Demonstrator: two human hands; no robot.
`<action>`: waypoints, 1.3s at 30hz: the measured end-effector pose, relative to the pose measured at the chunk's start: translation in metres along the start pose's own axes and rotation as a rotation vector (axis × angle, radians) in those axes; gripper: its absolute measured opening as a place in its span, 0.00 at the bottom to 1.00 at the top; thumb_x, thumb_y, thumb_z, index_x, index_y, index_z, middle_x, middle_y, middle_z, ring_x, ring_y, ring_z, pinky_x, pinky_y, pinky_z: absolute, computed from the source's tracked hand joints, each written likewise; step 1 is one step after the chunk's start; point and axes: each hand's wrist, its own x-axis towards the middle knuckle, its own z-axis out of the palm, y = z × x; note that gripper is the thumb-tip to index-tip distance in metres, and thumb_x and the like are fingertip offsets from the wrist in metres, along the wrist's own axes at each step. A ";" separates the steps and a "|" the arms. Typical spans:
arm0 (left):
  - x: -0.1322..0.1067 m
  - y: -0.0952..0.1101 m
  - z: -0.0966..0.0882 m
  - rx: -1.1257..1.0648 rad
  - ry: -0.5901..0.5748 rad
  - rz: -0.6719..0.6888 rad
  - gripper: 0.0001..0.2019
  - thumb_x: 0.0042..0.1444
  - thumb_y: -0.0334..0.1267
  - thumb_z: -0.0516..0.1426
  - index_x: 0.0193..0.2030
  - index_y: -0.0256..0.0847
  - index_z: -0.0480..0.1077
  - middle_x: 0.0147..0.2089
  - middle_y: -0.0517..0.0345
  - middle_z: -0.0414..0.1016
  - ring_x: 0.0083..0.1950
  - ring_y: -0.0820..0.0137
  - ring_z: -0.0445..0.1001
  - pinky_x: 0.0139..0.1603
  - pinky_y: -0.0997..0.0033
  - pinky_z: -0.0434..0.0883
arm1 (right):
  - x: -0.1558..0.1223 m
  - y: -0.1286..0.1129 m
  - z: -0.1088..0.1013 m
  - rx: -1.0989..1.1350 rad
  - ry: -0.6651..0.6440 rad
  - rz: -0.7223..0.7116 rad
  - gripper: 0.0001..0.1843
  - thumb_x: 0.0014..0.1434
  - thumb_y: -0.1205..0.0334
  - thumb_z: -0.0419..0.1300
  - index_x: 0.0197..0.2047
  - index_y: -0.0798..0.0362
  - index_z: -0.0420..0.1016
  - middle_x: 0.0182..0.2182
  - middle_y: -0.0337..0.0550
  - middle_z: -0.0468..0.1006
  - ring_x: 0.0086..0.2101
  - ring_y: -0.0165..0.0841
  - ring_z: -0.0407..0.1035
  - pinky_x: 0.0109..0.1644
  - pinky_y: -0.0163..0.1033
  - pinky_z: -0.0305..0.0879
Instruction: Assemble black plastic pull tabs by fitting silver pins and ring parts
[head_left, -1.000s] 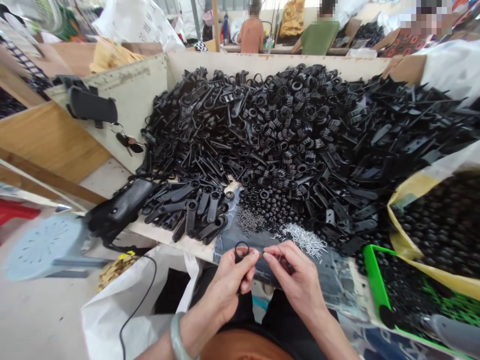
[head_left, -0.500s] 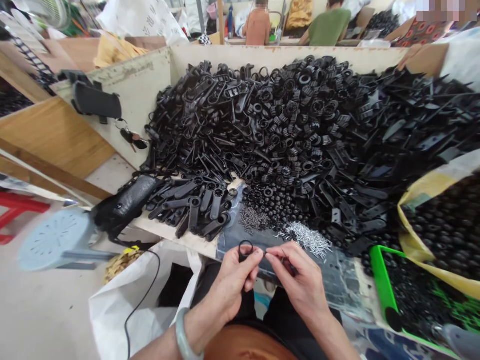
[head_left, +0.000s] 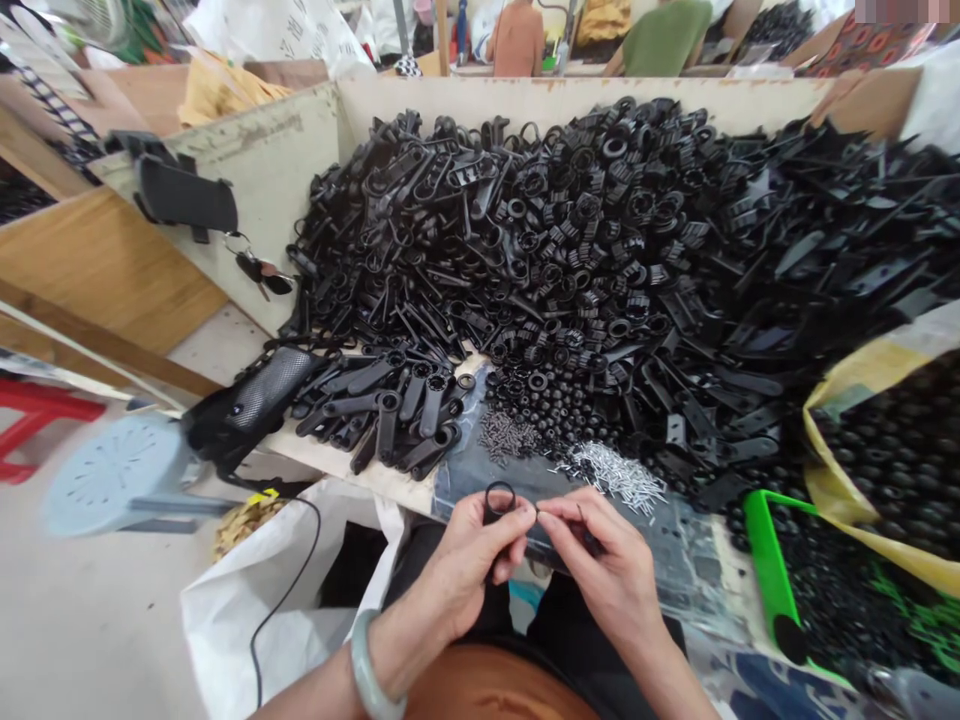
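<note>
My left hand (head_left: 480, 550) is closed on a black plastic ring part (head_left: 499, 493), whose round loop stands up above the thumb and forefinger. Close against it, my right hand (head_left: 600, 545) pinches with thumb and forefinger at the left thumb's tip; a small dark piece shows there, too small to name. Something dark also shows within the curled right fingers. Just beyond the hands lie a pile of small dark screws (head_left: 508, 438) and a heap of silver pins (head_left: 615, 475). Small black beads or balls (head_left: 551, 405) lie behind them.
A big heap of black plastic parts (head_left: 510, 230) fills the walled bench. Flat black arms (head_left: 386, 425) lie at left front. At right are a green tray (head_left: 772, 560) and a yellow-edged sack (head_left: 832, 430) of black balls. A white sack (head_left: 225, 620) hangs below left.
Both hands stay together in front of me, with the right fingertips still at the left thumb. The whole view has shifted slightly; nothing was visibly picked up or let go.
</note>
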 end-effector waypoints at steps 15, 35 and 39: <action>0.000 -0.001 0.008 -0.374 -0.130 -0.438 0.11 0.55 0.36 0.65 0.28 0.37 0.68 0.18 0.69 0.60 0.17 0.82 0.54 0.20 0.80 0.54 | -0.013 0.003 -0.011 -0.023 0.028 -0.025 0.06 0.64 0.65 0.66 0.44 0.48 0.84 0.28 0.38 0.75 0.23 0.27 0.66 0.23 0.32 0.62; -0.019 0.006 -0.003 0.049 -0.297 -0.230 0.19 0.52 0.36 0.58 0.52 0.42 0.67 0.32 0.57 0.77 0.25 0.72 0.72 0.27 0.73 0.63 | -0.016 0.001 -0.022 -0.086 -0.088 0.014 0.07 0.65 0.61 0.62 0.43 0.50 0.81 0.25 0.37 0.71 0.21 0.28 0.64 0.23 0.34 0.60; -0.018 0.013 -0.003 -0.012 -0.282 -0.231 0.17 0.55 0.45 0.61 0.48 0.38 0.73 0.31 0.55 0.75 0.23 0.75 0.65 0.26 0.74 0.59 | -0.017 0.002 -0.023 -0.100 -0.068 0.009 0.06 0.65 0.61 0.62 0.41 0.50 0.81 0.25 0.37 0.70 0.21 0.28 0.62 0.22 0.34 0.59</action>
